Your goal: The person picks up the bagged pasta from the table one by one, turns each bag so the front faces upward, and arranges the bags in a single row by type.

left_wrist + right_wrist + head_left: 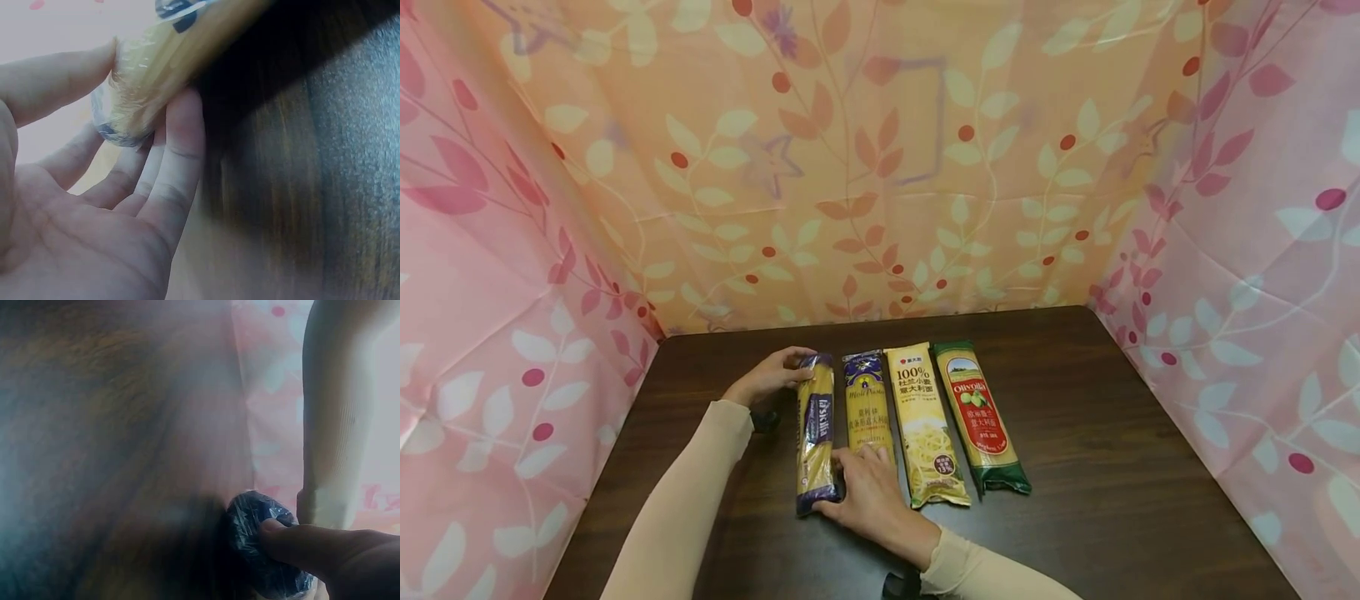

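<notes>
At the left of a row lies a purple-and-yellow pack of spaghetti (817,417), labelled "la Sicilia". My left hand (775,377) pinches its far end; in the left wrist view the thumb is on one side of the clear wrap and the fingers (185,125) are on the other. Around the near end is my right hand (874,493), its thumb against the dark wrapper end (265,547) in the right wrist view. The right fingers also lie over the lower part of a blue-topped spaghetti pack (867,408) beside it.
To the right lie a cream-yellow pasta pack (925,425) and a green-ended pack with a red label (981,417), slightly slanted. All rest on a dark wooden table (1090,467). Floral cloth (880,167) hangs behind the table and along both sides.
</notes>
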Action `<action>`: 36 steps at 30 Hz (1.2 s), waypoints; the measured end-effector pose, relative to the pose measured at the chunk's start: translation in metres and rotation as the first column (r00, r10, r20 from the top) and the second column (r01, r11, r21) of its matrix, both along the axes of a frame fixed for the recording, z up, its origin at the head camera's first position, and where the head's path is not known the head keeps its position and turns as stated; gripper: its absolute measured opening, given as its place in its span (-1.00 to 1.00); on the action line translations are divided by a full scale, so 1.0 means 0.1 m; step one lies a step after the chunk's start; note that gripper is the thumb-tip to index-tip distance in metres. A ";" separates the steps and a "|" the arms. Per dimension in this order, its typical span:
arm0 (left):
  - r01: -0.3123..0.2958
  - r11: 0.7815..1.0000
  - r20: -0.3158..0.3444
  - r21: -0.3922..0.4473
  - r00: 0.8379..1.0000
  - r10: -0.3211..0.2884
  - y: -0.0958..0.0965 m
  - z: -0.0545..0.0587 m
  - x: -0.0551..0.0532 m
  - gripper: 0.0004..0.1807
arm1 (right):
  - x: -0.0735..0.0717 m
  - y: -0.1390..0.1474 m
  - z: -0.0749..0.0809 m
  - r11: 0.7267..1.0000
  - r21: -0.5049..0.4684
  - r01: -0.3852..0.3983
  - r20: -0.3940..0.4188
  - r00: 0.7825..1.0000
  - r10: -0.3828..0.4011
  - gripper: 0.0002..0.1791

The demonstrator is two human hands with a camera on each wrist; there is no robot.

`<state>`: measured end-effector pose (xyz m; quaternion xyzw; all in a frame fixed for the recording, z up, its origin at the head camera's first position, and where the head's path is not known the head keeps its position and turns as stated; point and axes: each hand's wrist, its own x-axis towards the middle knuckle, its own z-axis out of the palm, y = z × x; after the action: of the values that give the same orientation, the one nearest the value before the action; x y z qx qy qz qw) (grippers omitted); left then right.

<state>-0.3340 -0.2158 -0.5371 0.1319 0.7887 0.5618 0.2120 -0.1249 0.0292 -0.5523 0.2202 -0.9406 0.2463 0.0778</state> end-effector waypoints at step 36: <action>0.000 0.981 -0.104 -0.194 0.994 -0.020 0.01 0.05 0.08 -0.43 | 0.00 0.01 -0.02 0.992 0.115 -0.046 -0.051 0.997 0.053 -0.19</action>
<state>-0.3256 -0.2143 -0.5321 0.1442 0.8490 0.4737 0.1844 -0.1247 0.0303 -0.5540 0.2542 -0.9450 0.1879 0.0845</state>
